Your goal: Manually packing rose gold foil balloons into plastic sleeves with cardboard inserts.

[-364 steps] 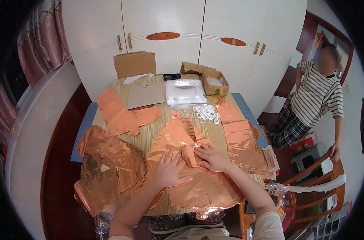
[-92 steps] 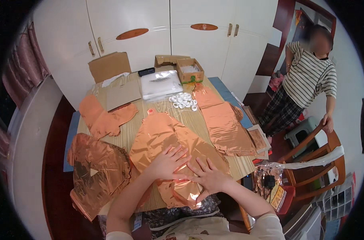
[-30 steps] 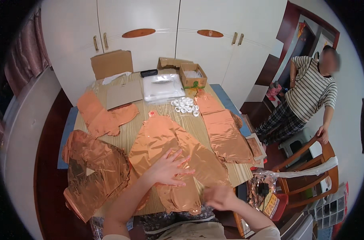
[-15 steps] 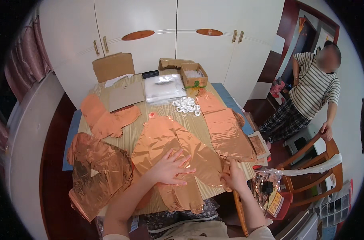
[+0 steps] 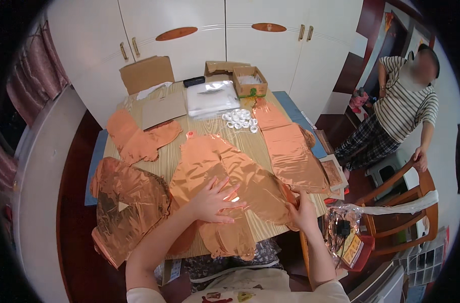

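Observation:
A flat, uninflated copper-coloured foil balloon (image 5: 220, 166) is spread over the middle of the wooden table. My left hand (image 5: 215, 202) presses on it with the palm down and the fingers spread. At its right edge, my right hand (image 5: 303, 212) pinches the foil between thumb and fingers. More flat foil balloons lie around it: a dark, shiny stack (image 5: 131, 202) at the left, a cut-out shape (image 5: 139, 139) at the far left, and a long folded pile (image 5: 293, 154) at the right. Part of the foil (image 5: 227, 237) hangs toward the table's near edge.
Several small white rolls (image 5: 240, 120) lie near a stack of clear plastic bags (image 5: 212, 98). A cardboard box (image 5: 250, 82) and a cardboard sheet (image 5: 163, 109) are at the back. Right of the table are a wooden chair (image 5: 427, 187) and a standing person (image 5: 401, 111) holding it.
The view has tilted and shifted slightly. My left hand stays flat on the foil. My right hand, at the balloon's right edge, has moved slightly outward to the right.

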`<state>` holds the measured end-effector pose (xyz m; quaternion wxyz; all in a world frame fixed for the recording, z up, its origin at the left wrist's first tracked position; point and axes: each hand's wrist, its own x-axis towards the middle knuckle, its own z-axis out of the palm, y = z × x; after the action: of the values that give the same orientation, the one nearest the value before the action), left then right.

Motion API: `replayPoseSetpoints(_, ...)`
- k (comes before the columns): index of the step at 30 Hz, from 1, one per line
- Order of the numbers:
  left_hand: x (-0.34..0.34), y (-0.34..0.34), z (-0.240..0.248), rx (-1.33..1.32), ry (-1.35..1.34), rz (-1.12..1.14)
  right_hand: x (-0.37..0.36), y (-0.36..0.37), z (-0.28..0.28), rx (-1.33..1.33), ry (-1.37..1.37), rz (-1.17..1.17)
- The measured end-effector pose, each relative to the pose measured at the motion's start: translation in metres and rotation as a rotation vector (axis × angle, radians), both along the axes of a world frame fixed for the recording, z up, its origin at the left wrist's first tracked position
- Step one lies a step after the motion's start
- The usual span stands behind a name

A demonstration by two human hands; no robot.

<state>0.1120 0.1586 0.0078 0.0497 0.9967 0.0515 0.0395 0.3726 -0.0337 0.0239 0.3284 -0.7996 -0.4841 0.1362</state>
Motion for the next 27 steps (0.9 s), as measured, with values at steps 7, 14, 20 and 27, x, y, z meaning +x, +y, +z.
replayPoseSetpoints(7, -0.003, 0.005, -0.009, -0.079, -0.058, 0.068, -0.065, 0.003, 0.049, 0.335, -0.055, 0.117)
replayPoseSetpoints(14, -0.009, 0.038, -0.033, -0.643, -0.311, 0.329, -0.145, 0.028, 0.025, 0.391, -0.233, 0.563)
replayPoseSetpoints(20, 0.014, 0.017, 0.026, -1.27, -0.409, 0.613, -0.169, 0.046, 0.009, 0.358, -0.153, 0.598)
replayPoseSetpoints(27, -0.002, 0.019, 0.018, -1.0, -0.359, 0.661, -0.11, 0.051, 0.005, 0.382, -0.164, 0.681)
